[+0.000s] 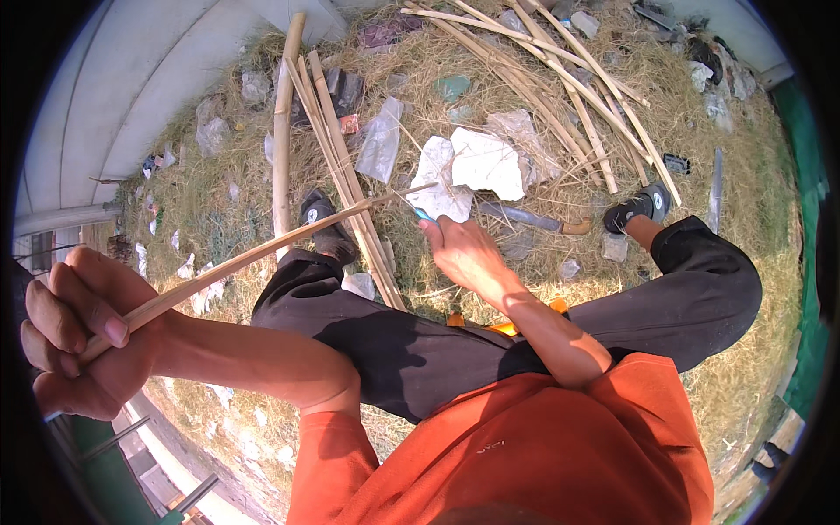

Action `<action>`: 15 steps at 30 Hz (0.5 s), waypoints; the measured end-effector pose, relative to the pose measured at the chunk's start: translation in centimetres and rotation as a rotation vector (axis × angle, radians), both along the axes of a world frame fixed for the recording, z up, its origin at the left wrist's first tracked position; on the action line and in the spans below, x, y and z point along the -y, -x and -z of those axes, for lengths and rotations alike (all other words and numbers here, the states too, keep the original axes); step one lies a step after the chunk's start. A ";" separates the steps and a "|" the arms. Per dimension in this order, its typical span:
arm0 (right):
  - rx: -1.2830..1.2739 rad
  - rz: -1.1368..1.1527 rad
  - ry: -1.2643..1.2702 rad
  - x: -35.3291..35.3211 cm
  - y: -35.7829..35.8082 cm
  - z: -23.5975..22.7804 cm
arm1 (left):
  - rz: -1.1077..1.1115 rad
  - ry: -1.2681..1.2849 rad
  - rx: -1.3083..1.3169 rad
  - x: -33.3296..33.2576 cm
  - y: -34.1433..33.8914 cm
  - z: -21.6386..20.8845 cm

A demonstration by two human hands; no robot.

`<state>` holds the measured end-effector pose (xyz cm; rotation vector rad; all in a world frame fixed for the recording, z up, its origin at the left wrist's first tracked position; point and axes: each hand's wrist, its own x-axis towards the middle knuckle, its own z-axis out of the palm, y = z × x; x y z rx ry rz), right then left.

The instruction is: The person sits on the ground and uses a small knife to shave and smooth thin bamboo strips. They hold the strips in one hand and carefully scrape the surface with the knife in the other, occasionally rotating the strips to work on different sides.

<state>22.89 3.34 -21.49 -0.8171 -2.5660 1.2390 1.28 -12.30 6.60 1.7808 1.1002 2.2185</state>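
Bamboo strip (262,254) gripped in left hand (74,341) fist | right hand (464,249) closed around blue-handled tool (423,214)

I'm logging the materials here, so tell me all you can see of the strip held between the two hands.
The bamboo strip is thin, pale tan and looks split from a cane. It slants from the left hand, which grips its near end in a fist, up to the right hand by its far tip. It crosses above the black trouser leg.
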 end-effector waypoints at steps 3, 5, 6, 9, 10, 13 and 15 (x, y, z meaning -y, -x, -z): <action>-0.053 0.019 0.209 0.7 0.2 -4.1 | -0.013 0.055 0.018 0.5 -0.3 0.1; -0.030 0.015 0.123 1.7 0.6 -4.4 | -0.010 0.042 0.007 0.8 0.1 -0.1; -0.049 0.035 0.119 1.8 0.7 -2.6 | -0.016 0.028 0.004 0.6 0.2 -0.2; -0.073 0.009 0.030 1.1 0.3 -1.1 | -0.084 0.000 0.014 0.4 0.1 -0.1; -0.076 -0.014 -0.012 0.8 0.2 -1.3 | -0.082 0.002 0.000 0.5 0.1 -0.2; -0.081 0.040 0.183 1.4 0.4 -4.5 | -0.087 0.031 0.030 0.3 -0.3 -0.3; -0.064 -0.047 0.022 1.5 0.2 -1.1 | -0.039 0.033 0.019 0.0 -0.2 -0.5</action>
